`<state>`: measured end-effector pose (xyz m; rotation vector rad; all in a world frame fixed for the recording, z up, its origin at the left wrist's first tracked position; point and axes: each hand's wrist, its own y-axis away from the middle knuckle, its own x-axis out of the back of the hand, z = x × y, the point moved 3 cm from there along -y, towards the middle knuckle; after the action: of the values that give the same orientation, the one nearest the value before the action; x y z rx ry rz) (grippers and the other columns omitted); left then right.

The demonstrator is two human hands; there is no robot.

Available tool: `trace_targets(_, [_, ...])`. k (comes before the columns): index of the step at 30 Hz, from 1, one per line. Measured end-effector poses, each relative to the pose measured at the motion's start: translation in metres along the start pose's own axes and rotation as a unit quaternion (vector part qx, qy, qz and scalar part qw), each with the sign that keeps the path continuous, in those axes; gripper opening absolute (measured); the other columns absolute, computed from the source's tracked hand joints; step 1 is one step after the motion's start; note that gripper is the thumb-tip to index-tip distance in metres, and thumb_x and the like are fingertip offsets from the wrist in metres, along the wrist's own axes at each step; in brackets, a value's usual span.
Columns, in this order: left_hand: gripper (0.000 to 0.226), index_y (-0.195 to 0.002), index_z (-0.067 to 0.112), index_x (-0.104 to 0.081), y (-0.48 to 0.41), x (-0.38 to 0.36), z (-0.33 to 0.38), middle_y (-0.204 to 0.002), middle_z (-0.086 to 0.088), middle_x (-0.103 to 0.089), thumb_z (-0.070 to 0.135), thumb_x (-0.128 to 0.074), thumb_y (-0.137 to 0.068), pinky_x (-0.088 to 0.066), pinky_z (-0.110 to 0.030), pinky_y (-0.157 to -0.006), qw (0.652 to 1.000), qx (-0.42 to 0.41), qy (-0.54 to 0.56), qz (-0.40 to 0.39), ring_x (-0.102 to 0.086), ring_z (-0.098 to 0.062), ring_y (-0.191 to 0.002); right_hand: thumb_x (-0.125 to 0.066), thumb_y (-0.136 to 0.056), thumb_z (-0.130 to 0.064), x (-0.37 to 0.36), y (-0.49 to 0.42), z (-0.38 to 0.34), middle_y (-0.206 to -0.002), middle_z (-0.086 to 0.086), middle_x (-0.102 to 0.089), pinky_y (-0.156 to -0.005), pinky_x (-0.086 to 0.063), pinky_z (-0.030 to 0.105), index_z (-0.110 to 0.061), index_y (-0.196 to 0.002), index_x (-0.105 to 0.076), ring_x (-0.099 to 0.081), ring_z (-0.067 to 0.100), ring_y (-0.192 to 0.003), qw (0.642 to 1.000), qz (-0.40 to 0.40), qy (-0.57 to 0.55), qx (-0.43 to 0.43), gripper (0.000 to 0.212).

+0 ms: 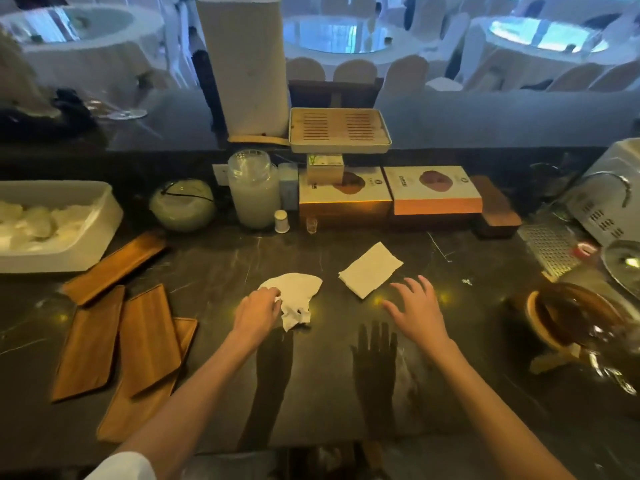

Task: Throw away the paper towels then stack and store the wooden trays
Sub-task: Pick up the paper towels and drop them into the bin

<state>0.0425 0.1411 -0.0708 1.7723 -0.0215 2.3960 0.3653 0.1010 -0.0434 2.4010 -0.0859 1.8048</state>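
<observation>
Fingers (pixel 269 293) of left hand (pixel 258 315) curled on crumpled towel (pixel 298 294), mid worktop (pixel 214 271). Right hand (pixel 417 311) spread wide, gripping nothing, just short of folded towel (pixel 370 270). Trays (pixel 149 341) loose and overlapping, far left. Boxes (pixel 433 188) at back, printed labels too small to read.

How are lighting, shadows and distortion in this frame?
Head view: hard shadows fall on the counter below the left hand, gripping the crumpled paper towel, and the open right hand; yellow glints dot it; edges bow; background tables glare bluish.
</observation>
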Motion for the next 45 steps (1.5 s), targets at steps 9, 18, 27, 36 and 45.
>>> trace_targets(9, [0.057, -0.147, 0.023, -0.035, -0.066, -0.05, 0.01, -0.156, -0.008, -0.032, 0.027, -0.056, -0.094, -0.037, -0.043, -0.11, 0.984, 0.104, -0.019, -0.145, -0.032, -0.028, -0.142, -0.058, -0.093, -0.039, -0.045, -0.132, 0.004, -0.14, 0.008, -0.054, -0.11, -0.036, 0.039, -0.016, -0.138, -0.05, -0.042, 0.027, -0.134, 0.994, -0.094, -0.037, 0.035, 0.051])
trace_targets(18, [0.048, -0.14, 0.021, -0.041, -0.086, -0.08, 0.017, -0.145, -0.008, -0.04, 0.023, -0.055, -0.094, -0.043, -0.038, -0.103, 0.975, 0.123, -0.079, -0.17, -0.039, -0.025, -0.134, -0.059, -0.092, -0.04, -0.08, -0.167, 0.017, -0.14, 0.009, -0.049, -0.105, -0.041, 0.038, -0.02, -0.148, -0.027, -0.047, 0.027, -0.128, 0.988, -0.148, 0.0, 0.044, 0.067])
trace_targets(27, [0.028, -0.111, 0.008, -0.061, -0.065, -0.099, 0.012, -0.119, -0.01, -0.056, 0.023, -0.06, -0.088, -0.047, -0.038, -0.083, 0.98, 0.16, -0.016, -0.117, -0.052, -0.029, -0.111, -0.05, -0.098, -0.028, -0.101, -0.173, 0.03, -0.133, 0.009, -0.053, -0.096, -0.045, 0.032, -0.019, -0.15, -0.027, -0.052, 0.022, -0.117, 0.989, -0.131, -0.009, 0.073, 0.057])
trace_targets(36, [0.036, -0.115, 0.025, -0.039, -0.05, -0.069, 0.024, -0.115, -0.002, -0.041, 0.021, -0.062, -0.088, -0.049, -0.034, -0.086, 0.973, 0.165, 0.14, -0.078, -0.05, -0.018, -0.096, -0.051, -0.095, -0.007, -0.068, -0.158, 0.028, -0.1, 0.001, -0.049, -0.074, -0.034, 0.013, -0.016, -0.113, -0.07, -0.046, 0.009, -0.087, 0.964, -0.115, -0.224, 0.084, 0.028])
trace_targets(45, [0.031, -0.114, 0.011, -0.062, 0.014, -0.049, 0.048, -0.108, -0.011, -0.045, -0.001, -0.042, -0.094, -0.039, -0.022, -0.082, 0.956, 0.208, 0.208, 0.007, -0.049, -0.019, -0.089, -0.049, -0.085, -0.007, -0.058, -0.083, 0.037, -0.095, 0.002, -0.069, -0.07, -0.041, 0.021, -0.015, -0.092, -0.076, -0.063, 0.017, -0.096, 0.933, -0.185, -0.297, 0.085, 0.029])
